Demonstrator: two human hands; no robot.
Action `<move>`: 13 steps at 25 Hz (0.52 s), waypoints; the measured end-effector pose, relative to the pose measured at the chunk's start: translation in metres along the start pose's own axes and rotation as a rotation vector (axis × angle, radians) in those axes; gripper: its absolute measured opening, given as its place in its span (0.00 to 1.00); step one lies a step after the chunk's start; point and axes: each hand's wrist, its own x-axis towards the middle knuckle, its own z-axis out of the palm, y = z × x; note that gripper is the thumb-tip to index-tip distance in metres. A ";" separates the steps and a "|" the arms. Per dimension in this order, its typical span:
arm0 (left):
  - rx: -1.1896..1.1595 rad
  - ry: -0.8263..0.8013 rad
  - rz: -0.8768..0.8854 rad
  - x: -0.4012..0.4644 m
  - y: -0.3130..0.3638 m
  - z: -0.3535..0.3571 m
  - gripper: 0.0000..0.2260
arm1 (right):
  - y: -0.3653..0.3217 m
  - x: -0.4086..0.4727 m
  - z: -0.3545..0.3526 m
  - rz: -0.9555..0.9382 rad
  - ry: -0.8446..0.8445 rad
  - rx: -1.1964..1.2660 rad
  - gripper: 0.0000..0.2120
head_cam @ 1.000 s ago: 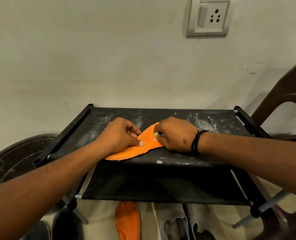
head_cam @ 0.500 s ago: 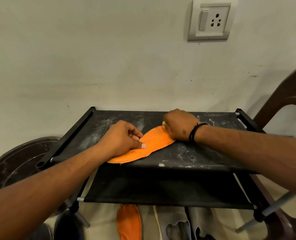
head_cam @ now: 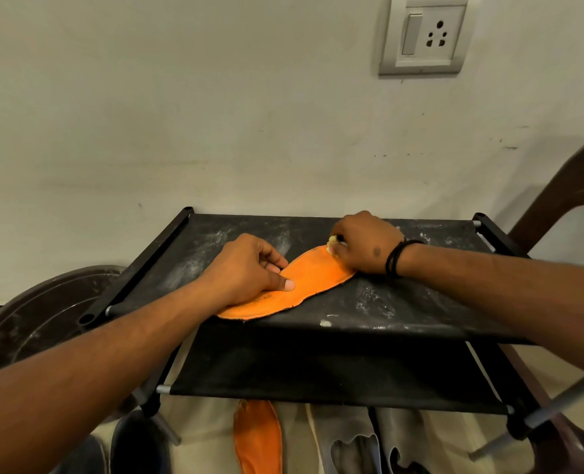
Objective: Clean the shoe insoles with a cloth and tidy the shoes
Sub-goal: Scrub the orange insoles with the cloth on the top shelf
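Note:
An orange insole (head_cam: 304, 285) lies flat on the dusty black top shelf (head_cam: 403, 302) of a shoe rack. My left hand (head_cam: 246, 268) presses down on its near end, thumb and fingers on the orange surface. My right hand (head_cam: 365, 244) grips a small pale yellow cloth (head_cam: 333, 241), mostly hidden in the fist, at the insole's far tip. A second orange insole (head_cam: 258, 436) lies on the floor below the rack. Grey shoes (head_cam: 369, 443) sit beside it, partly cut off by the frame's lower edge.
The rack stands against a pale wall with a switch and socket plate (head_cam: 425, 34) above. A brown plastic chair (head_cam: 564, 200) is at the right. A round dark basin (head_cam: 37, 323) sits at the left. A dark shoe (head_cam: 133, 443) is at the lower left.
My right hand with the cloth has slid from the middle of the insole up to its far tip. My left hand has kept holding the near end.

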 end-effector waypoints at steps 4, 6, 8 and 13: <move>0.014 0.006 0.001 0.001 -0.001 0.000 0.14 | -0.008 0.000 0.003 -0.004 0.070 -0.056 0.10; 0.019 0.010 -0.004 0.001 -0.001 0.001 0.14 | -0.029 -0.009 0.010 -0.130 0.042 -0.050 0.09; 0.014 0.011 -0.009 0.002 -0.001 0.000 0.14 | -0.032 -0.008 0.011 -0.176 0.021 -0.076 0.09; 0.011 -0.001 -0.019 0.000 0.001 0.000 0.15 | 0.006 0.010 0.001 0.050 0.089 -0.101 0.11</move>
